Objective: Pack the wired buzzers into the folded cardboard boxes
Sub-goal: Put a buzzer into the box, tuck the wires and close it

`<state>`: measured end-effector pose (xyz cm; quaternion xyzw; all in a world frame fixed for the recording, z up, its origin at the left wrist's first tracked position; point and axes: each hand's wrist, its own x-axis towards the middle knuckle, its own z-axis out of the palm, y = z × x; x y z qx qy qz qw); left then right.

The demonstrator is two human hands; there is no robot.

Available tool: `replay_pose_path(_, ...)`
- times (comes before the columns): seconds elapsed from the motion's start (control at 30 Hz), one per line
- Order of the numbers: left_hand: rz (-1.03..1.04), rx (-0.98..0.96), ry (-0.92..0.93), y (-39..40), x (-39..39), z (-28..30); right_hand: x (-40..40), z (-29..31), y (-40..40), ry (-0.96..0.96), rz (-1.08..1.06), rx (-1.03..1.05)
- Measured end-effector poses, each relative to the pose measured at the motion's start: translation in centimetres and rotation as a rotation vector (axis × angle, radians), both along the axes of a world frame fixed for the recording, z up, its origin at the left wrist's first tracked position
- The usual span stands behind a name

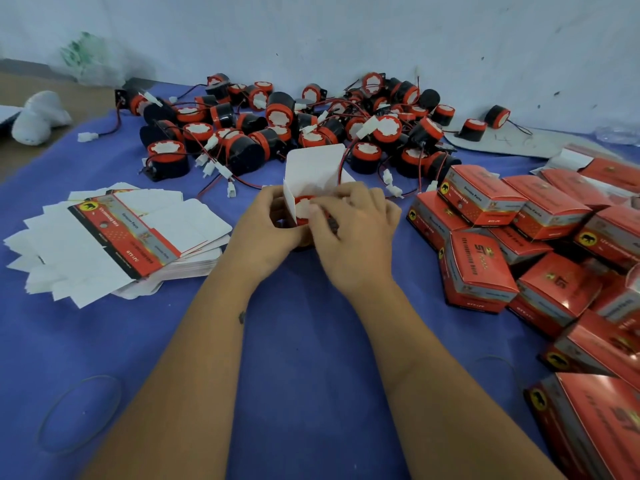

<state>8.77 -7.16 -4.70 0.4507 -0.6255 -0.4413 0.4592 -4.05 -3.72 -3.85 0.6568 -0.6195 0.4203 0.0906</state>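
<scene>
At the centre of the blue cloth, my left hand [268, 221] grips an open cardboard box [313, 169] whose white flaps stand up. A red-and-black buzzer [304, 206] sits in the box mouth, red cap with white face showing. My right hand [349, 225] curls over the box's right side, fingertips pressing on the buzzer and a flap. A red wire loops out behind the box. A heap of loose wired buzzers [294, 123] lies beyond, against the wall.
A fanned stack of flat, unfolded box blanks [114, 237] lies at the left. Several closed red boxes [540, 244] are piled at the right, down to the near corner. A white cloth lump [38, 116] sits at far left. A rubber band [78, 414] lies near left.
</scene>
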Motion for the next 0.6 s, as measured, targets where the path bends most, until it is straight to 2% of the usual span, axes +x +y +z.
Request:
replay_pose_path(0.1,-0.014,0.003,-0.045,0.1,0.3,0.1,-0.9,0.6,-0.2,-0.471,-0.025,-0.244)
replay_pose_path(0.2,-0.091,0.005,-0.070,0.3,0.9,0.4,-2.3,1.4,-0.5,-0.874,-0.028,-0.143)
replay_pose_path(0.27,-0.144,0.011,-0.099,0.4,1.1,0.6,-3.4,1.7,-0.8,-1.011,0.020,-0.027)
replay_pose_path(0.37,-0.181,0.027,-0.112,0.6,1.1,0.7,-4.5,2.4,-0.9,-1.064,0.129,0.008)
replay_pose_path(0.5,-0.203,0.035,-0.109,0.5,1.0,0.7,-4.0,3.0,-0.7,-0.934,0.179,-0.095)
replay_pose_path(0.6,-0.174,0.043,-0.102,0.4,0.9,0.5,-3.0,3.0,-0.5,-0.852,0.237,-0.078)
